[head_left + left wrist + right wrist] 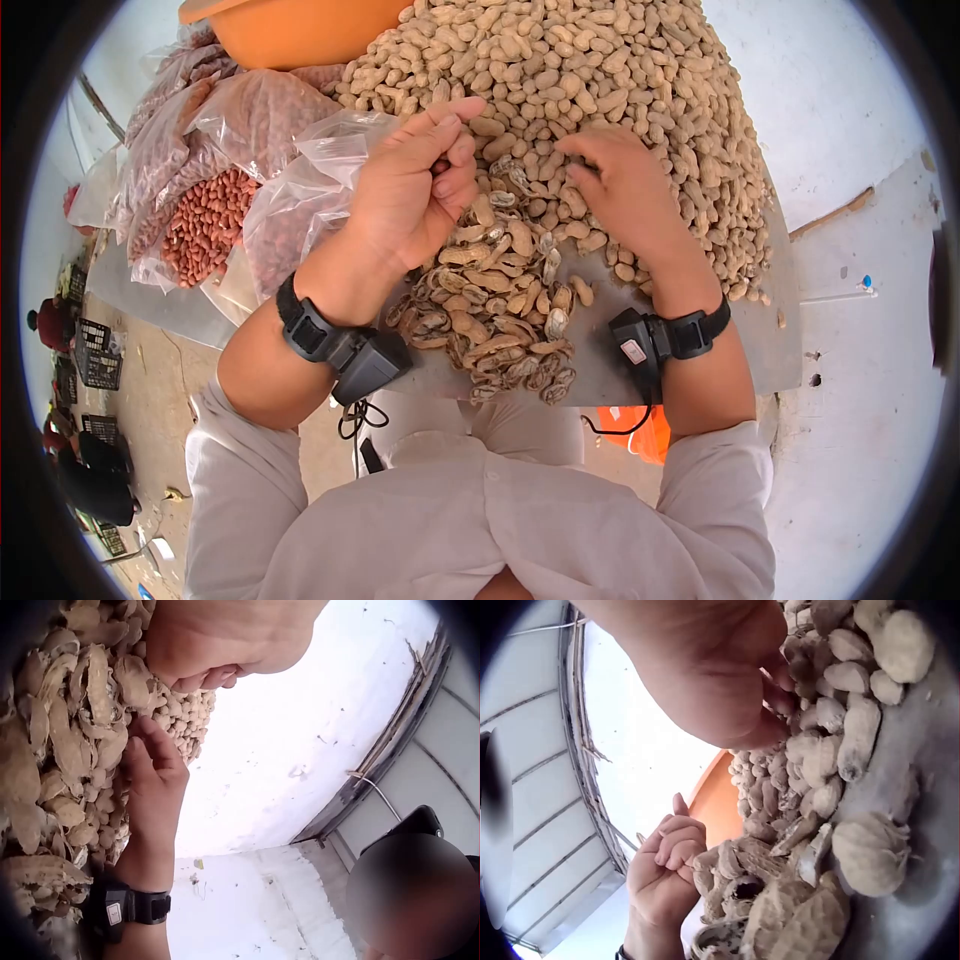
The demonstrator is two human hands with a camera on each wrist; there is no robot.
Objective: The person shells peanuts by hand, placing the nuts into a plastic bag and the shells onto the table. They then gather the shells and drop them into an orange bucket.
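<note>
My left hand is raised over the near-left edge of the unshelled peanuts, palm turned up and fingers curled in. A dark reddish bit, like peanut kernels, shows between its fingers. My right hand reaches down to the front of the pile, thumb and index finger apart and loosely bent. In the right wrist view, its fingertips are right at the peanuts. Between the two forearms lies a heap of empty peanut shells, also close up in the left wrist view.
Clear plastic bags of red kernels stand at the left. Behind them is an orange basin. The grey tabletop shows near my body, an orange bag below it. People and black crates are at the far left.
</note>
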